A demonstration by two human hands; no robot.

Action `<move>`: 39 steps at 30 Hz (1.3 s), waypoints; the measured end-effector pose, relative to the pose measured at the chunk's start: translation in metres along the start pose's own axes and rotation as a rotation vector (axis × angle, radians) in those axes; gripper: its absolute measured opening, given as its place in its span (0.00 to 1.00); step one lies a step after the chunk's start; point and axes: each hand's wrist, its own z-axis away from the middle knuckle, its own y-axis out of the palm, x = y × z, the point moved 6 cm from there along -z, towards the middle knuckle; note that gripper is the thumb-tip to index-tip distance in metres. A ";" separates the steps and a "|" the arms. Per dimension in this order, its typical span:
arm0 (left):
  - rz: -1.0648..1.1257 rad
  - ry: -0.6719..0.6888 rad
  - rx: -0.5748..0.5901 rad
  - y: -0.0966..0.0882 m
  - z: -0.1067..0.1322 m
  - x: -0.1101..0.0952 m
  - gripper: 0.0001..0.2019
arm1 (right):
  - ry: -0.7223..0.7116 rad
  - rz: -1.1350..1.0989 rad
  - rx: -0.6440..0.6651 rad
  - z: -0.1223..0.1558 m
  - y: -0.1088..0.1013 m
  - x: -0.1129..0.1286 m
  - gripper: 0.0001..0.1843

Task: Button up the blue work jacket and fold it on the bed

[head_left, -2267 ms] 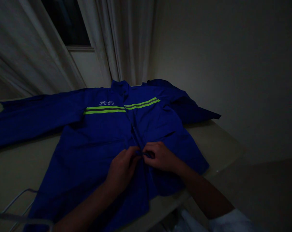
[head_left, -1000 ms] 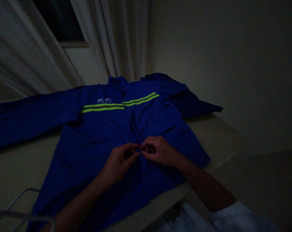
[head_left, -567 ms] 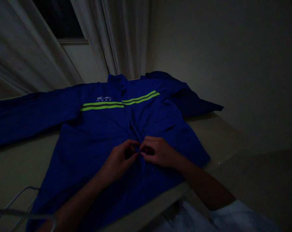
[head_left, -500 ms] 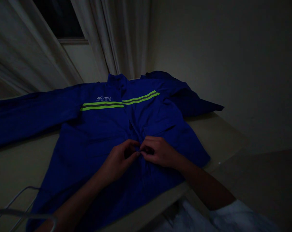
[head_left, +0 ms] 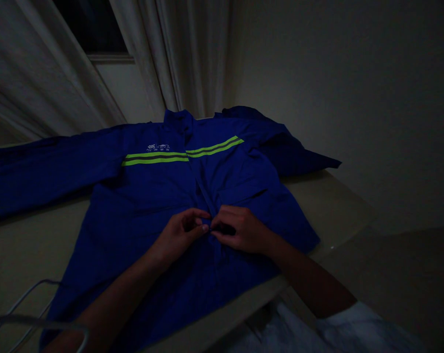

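Observation:
A blue work jacket [head_left: 151, 196] lies spread front side up, its collar at the far end and its sleeves out to both sides. A yellow-green striped band [head_left: 155, 158] crosses its chest, below a small white logo. At the front opening, low on the jacket, my left hand [head_left: 181, 230] pinches the edge of the cloth between thumb and fingers. My right hand [head_left: 240, 228] faces it, fingertips closed on the other edge of the opening. The two sets of fingertips nearly meet. Whatever fastener lies between them is too small and dark to make out.
The jacket rests on a pale table [head_left: 332, 201] whose right corner shows. Pale curtains [head_left: 192, 59] hang behind it, beside a wall. White cables [head_left: 34, 321] loop at the lower left, in front of my left forearm. The room is dim.
My left fingertips have shifted slightly left and up, a little apart from the right ones. My right hand has hardly moved, and both still grip the jacket's front.

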 end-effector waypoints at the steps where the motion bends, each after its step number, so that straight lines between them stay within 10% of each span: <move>1: 0.009 -0.004 0.000 0.000 0.000 -0.001 0.20 | -0.019 0.018 -0.012 0.000 0.000 0.001 0.01; 14: 0.051 -0.015 -0.085 0.001 0.002 0.008 0.20 | -0.183 0.201 0.019 0.001 0.009 0.005 0.09; 21: 0.075 0.010 -0.068 0.003 0.003 0.008 0.20 | 0.194 -0.196 0.014 -0.006 0.008 -0.020 0.14; 26: -0.002 0.050 -0.106 0.004 0.003 0.008 0.19 | 0.132 -0.162 0.017 -0.007 0.009 -0.018 0.13; 33: -0.794 0.448 -0.336 0.019 0.037 -0.005 0.16 | 0.139 -0.005 -0.118 -0.017 -0.009 -0.013 0.12; 39: -1.288 0.406 0.046 0.064 0.050 -0.013 0.25 | 0.402 0.437 0.213 -0.063 0.016 -0.026 0.14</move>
